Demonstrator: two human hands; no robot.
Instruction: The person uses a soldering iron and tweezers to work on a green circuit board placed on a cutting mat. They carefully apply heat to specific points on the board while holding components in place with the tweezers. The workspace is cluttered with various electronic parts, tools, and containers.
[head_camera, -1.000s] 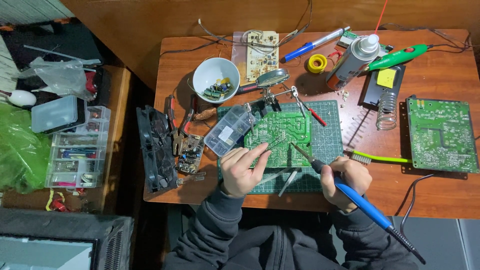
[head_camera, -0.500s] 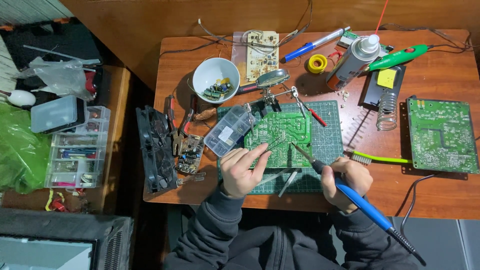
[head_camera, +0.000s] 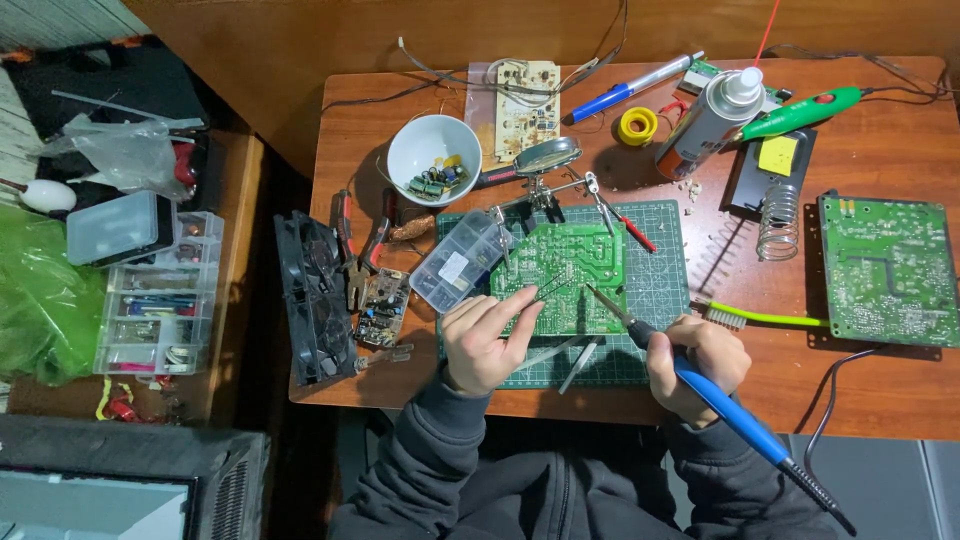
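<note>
A green circuit board (head_camera: 562, 262) lies on a green cutting mat (head_camera: 662, 290) at the table's middle. My left hand (head_camera: 487, 337) pinches thin tweezers (head_camera: 545, 290) whose tips touch the board's lower left. My right hand (head_camera: 697, 357) grips a blue soldering iron (head_camera: 722, 408); its metal tip (head_camera: 603, 301) rests at the board's lower right edge. The iron's cord runs off toward the bottom right.
A helping-hands stand with magnifier (head_camera: 548, 160) stands behind the board. A clear parts box (head_camera: 462, 262), white bowl (head_camera: 434, 160), pliers (head_camera: 361, 240) and black fan (head_camera: 312, 300) lie left. Spray can (head_camera: 712, 120), solder roll (head_camera: 638, 126), iron stand (head_camera: 778, 215) and second green board (head_camera: 888, 270) sit right.
</note>
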